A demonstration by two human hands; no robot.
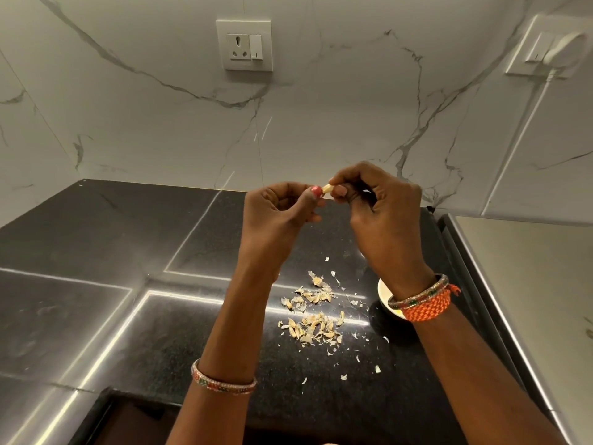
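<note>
Pinching a small pale garlic clove [327,188] from both sides, we hold it in the air above the black counter [160,239], in front of the marble wall [144,123] and well clear of the surface below. Our left hand [276,213] takes the clove's lower left end: the thumb, its nail painted red, presses against it while the other fingers curl in toward the palm. Our right hand [382,207] clamps the upper right end between thumb and forefinger, with the remaining fingers folded behind them. The two hands nearly meet, with only the clove between their fingertips. How much skin is left on the clove we cannot tell. Beneath our forearms a loose scatter of papery peels [313,313] lies on the counter, thickest in two small heaps, with stray flakes spread toward the near edge. A white bowl [385,297] stands just right of the peels, mostly hidden under our right wrist, so its contents stay out of sight. That wrist carries a beaded bangle [417,293] and a woven orange band [426,308] just beside it; another bangle [223,380] rings our left forearm. A white wall socket [244,44] sits high on the marble above the hands, a second switch plate [542,53] hangs further right, and a steel surface [529,268] borders the counter's right side.
</note>
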